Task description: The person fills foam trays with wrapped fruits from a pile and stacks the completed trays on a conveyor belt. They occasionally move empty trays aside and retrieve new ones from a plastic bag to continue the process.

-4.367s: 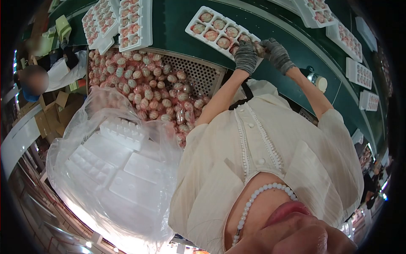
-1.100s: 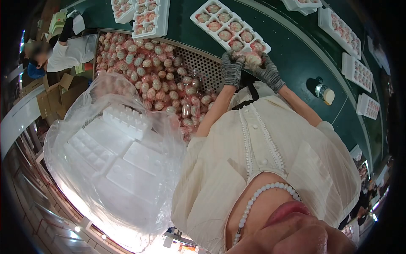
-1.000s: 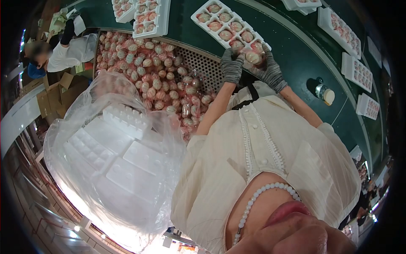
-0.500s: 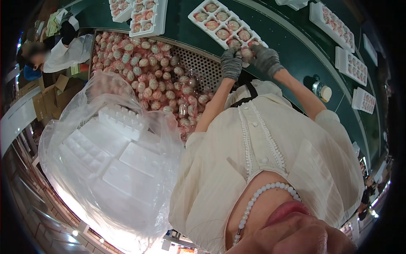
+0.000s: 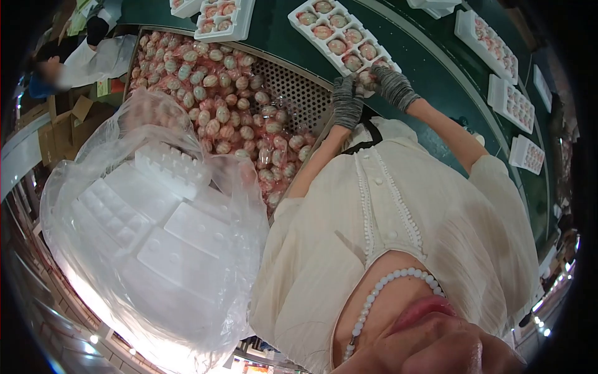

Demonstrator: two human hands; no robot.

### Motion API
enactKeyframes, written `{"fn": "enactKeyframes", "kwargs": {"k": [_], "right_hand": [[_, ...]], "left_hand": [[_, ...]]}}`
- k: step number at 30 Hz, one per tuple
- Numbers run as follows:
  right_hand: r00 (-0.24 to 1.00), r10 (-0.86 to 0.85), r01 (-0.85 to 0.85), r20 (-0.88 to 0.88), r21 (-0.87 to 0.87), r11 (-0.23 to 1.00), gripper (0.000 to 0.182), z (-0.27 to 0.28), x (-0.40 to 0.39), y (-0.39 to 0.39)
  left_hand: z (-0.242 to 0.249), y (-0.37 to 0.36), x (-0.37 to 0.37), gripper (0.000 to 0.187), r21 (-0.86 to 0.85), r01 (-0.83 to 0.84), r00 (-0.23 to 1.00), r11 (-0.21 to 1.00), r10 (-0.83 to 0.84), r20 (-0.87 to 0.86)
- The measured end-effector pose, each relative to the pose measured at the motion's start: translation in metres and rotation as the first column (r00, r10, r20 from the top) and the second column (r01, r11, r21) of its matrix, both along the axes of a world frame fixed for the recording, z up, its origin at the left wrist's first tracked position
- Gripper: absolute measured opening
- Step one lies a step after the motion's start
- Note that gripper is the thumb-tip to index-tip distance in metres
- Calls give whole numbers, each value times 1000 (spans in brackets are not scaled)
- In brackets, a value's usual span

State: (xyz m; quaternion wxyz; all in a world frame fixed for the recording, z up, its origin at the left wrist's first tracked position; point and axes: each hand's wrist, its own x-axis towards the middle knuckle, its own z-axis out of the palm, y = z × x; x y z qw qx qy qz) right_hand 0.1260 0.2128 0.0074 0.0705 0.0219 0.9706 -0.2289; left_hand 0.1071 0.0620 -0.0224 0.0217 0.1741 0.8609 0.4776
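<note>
A white foam egg tray (image 5: pixel 314 38) lies on the green work surface, its cups holding several eggs in clear and pinkish plastic wrap. At its near end is a wrapped egg (image 5: pixel 366 78) between my two gloved hands. My left hand (image 5: pixel 347 101), in a grey knit glove, has its fingers closed against the egg's left side. From the right, my right hand (image 5: pixel 396 89) curls its fingers over the same egg. The fingertips partly hide the egg and the last cups.
To the left, a metal bin with a perforated plate (image 5: pixel 299 93) holds many wrapped eggs (image 5: pixel 222 114). A clear plastic bag (image 5: pixel 156 249) of white foam trays stands nearer. Other filled trays (image 5: pixel 511 103) line the right; another person (image 5: pixel 87 65) works at upper left.
The view has shifted slightly, so the bin and bag sit further left. My hands stay at the tray's near end with the egg, and my right arm now covers most of the jar.
</note>
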Motion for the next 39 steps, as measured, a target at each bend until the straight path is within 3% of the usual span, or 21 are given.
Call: {"fn": "enactKeyframes", "kwargs": {"k": [2,4,7,9,11,14,15,18,20,22,23,24,25,26,27,29,31,32,34,37,39], "right_hand": [[999,8,-5,40,-84,996,32,0,-2,6],[992,21,-14,124,-59,998,31,2,-9,4],[976,74,-73,207,-14,997,29,-12,-17,7],[971,122,-127,205,14,992,29,-11,-22,9],[893,156,-205,422,74,976,26,10,-34,4],[907,246,-323,342,192,927,32,-11,-38,5],[893,248,-381,377,336,861,31,-15,-43,-2],[900,165,-317,403,345,884,33,-31,-50,-19],[884,213,-347,417,277,896,37,-19,-46,-18],[860,138,-336,491,344,877,41,-6,-49,-17],[910,59,-219,411,352,910,42,1,-39,-19],[906,76,-236,416,348,907,42,-4,-38,-16],[922,89,-176,376,204,963,38,-13,-33,-6],[938,87,-111,335,52,992,34,-21,-26,2],[971,85,-103,223,69,992,33,-28,-21,6],[965,88,-127,249,145,981,32,-18,-25,-2],[956,73,-145,284,242,960,32,-10,-28,-3],[956,68,-140,286,239,961,32,-16,-25,-1],[992,26,-39,127,106,994,32,-29,-15,5],[990,-9,-2,142,77,997,38,-19,-8,5],[983,-27,11,181,86,996,38,-19,-11,4]], "left_hand": [[-6,-1,3,27,34,4,999,999,-3,-52],[-5,-1,3,28,66,10,995,998,-3,-100],[-4,2,-4,23,-77,125,976,989,-136,-172],[-4,7,-9,16,-335,180,944,925,-258,-205],[1,9,-11,14,-361,182,947,915,-262,-188],[1,10,-12,13,-442,178,958,879,-257,-125],[-5,12,-11,13,-450,150,955,880,-248,-166],[-18,18,-14,14,-518,155,955,841,-262,-140],[-27,13,-17,14,-558,194,954,807,-287,-84],[-26,-4,-29,17,-9,224,974,975,-224,-15],[-23,-16,-21,21,440,-71,870,895,-160,466],[-29,-35,-21,24,324,-101,956,941,2,294],[-42,-58,-17,28,205,-156,986,966,140,90],[-62,-85,-10,34,-119,-273,960,955,261,-106],[-80,-113,-4,40,-405,-413,899,816,296,-322],[-84,-169,-6,48,-635,-268,957,725,277,-88],[-79,-204,-7,51,-843,-82,951,532,296,95],[-77,-211,-5,51,-845,-76,952,530,290,97],[-74,-219,-2,55,-893,-39,950,449,295,107],[-131,-228,-14,61,-901,-26,974,433,215,75],[-95,-224,-18,64,-903,38,962,428,229,149]]}}
